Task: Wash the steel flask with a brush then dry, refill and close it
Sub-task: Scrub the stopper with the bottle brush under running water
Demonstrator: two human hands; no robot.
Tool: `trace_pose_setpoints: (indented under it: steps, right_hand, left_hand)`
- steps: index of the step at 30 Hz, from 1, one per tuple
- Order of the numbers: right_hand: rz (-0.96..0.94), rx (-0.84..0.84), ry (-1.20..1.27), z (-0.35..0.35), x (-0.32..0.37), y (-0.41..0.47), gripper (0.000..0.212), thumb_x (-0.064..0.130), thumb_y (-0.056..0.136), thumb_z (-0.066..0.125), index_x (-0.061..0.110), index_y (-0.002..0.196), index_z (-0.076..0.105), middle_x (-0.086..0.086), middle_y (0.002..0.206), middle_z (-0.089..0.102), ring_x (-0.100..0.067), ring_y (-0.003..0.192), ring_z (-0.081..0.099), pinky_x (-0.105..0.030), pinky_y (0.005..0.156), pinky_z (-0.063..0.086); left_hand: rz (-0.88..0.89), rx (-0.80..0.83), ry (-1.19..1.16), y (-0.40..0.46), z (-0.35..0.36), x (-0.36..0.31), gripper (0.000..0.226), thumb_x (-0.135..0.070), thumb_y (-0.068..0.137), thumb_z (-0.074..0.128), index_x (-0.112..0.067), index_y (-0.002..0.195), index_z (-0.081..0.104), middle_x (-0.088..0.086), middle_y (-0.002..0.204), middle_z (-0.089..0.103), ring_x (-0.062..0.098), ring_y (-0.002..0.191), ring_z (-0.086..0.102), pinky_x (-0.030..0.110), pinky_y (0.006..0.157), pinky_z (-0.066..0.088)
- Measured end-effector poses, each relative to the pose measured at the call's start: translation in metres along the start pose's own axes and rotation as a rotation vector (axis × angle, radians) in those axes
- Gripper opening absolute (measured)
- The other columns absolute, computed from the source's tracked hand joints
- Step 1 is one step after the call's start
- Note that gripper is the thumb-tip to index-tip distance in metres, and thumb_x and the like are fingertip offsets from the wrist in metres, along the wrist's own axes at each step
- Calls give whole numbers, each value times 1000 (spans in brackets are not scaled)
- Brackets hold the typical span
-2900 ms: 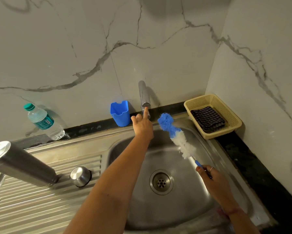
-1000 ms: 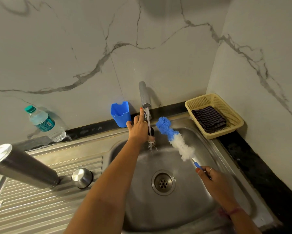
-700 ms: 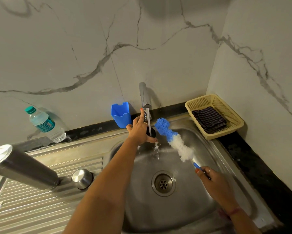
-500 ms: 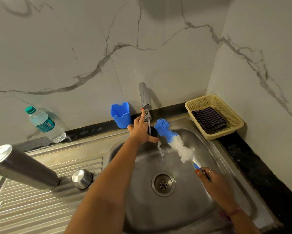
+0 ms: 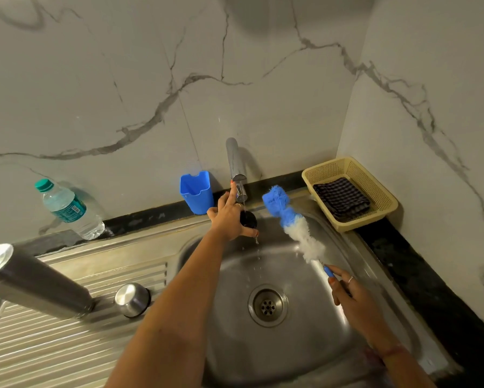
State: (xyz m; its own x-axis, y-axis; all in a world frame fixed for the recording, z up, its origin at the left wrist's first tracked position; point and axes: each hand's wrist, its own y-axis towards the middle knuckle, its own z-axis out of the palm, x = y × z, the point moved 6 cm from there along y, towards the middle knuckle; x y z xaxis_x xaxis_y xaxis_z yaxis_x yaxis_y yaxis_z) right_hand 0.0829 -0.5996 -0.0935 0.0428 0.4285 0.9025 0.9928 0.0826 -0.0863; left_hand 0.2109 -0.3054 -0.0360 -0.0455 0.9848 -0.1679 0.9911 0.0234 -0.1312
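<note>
Marble walls with grey veins are meeting in a corner behind a steel sink (image 5: 313,357), and a black table edge (image 5: 419,264) is running along the back and the right side. On the ribbed draining board (image 5: 67,345) to the left, the steel flask (image 5: 36,281) is lying tilted, its shiny end facing the camera, and its round steel cap (image 5: 131,299) is sitting just beside its lower end. A plastic water bottle (image 5: 70,208) with a green cap is leaning against the wall at the back left. A blue cup (image 5: 196,191) is standing near the tap (image 5: 236,166).

The left hand (image 5: 229,217) is reaching under the tap, its index finger pointing up and touching the spout, while the other fingers are curling round a small dark round thing (image 5: 249,218); what it is cannot be told. A thin stream of water is falling from the tap onto that hand and dripping into the sink. The right hand (image 5: 352,298) is gripping the blue handle of a bottle brush (image 5: 294,222), whose blue and white fluffy head is pointing up toward the tap, just beside the water. A yellow basket (image 5: 380,211) is sitting on the table in the corner, holding 1 folded dark checked cloth (image 5: 341,198).
</note>
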Motion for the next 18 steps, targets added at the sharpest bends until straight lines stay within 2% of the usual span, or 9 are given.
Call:
trace_pose_setpoints:
  steps: [2,5,7,9,11,12,14,16,18]
  right_hand:
    - [27,34,69,0,2,1,27,20,98,47,41,113,53,-2,64,56,-2,47,44,-18,50,41]
    - [103,85,231,1,4,2,26,3,98,43,22,111,55,-7,75,60,-8,52,49,-23,55,46]
    - [158,78,249,0,4,4,21,-2,96,42,14,100,54,-8,74,57,-9,46,46,-23,47,42]
    - [192,46,178,-2,3,6,12,6,96,46,15,95,53,-3,63,53,-8,43,40,-25,44,35]
    - [207,2,84,-3,7,5,2,20,95,53,20,95,54,1,57,50,-11,47,42,-28,50,37]
    - [215,-14,48,-2,11,4,7,29,95,54,21,96,54,0,57,51,-13,50,45,-31,53,40]
    - [204,-35,26,-1,24,0,25,41,95,50,19,106,54,-1,65,55,-16,60,52,-30,60,43]
    - [164,-54,24,-1,33,-2,38,40,97,45,19,128,49,3,94,58,-13,85,55,-27,77,40]
    - [143,-28,15,-2,40,-2,48,35,99,44,19,143,38,9,111,48,-13,107,50,-23,89,33]
  left_hand:
    - [-4,-7,-8,0,0,0,74,-64,68,79,-19,125,64,-7,163,-27,25,151,3,51,108,30]
    - [-18,-20,-51,-2,0,2,75,-60,68,81,-18,128,63,-7,164,-23,26,151,4,52,110,29]
    - [-15,-41,-138,-5,2,5,75,-53,69,84,-18,132,61,-3,166,-12,28,149,11,53,114,29]
    - [2,-67,-309,-10,4,8,72,-42,70,87,-12,130,61,5,160,13,28,143,26,49,116,33]
    - [-13,-71,-472,-16,8,11,68,-32,70,89,-10,127,60,8,141,35,25,129,43,38,111,41]
    - [-31,-63,-518,-20,10,13,66,-30,71,89,-12,128,59,8,134,41,24,123,47,33,107,44]
    - [-71,-55,-598,-26,15,16,64,-29,73,87,-18,130,58,7,129,46,21,116,49,28,99,44]
    - [-114,-65,-722,-34,21,19,66,-27,74,86,-22,132,56,5,129,47,18,114,49,26,94,42]
    - [-155,-90,-887,-41,29,20,73,-24,74,87,-22,138,52,4,130,50,18,118,52,25,94,45]
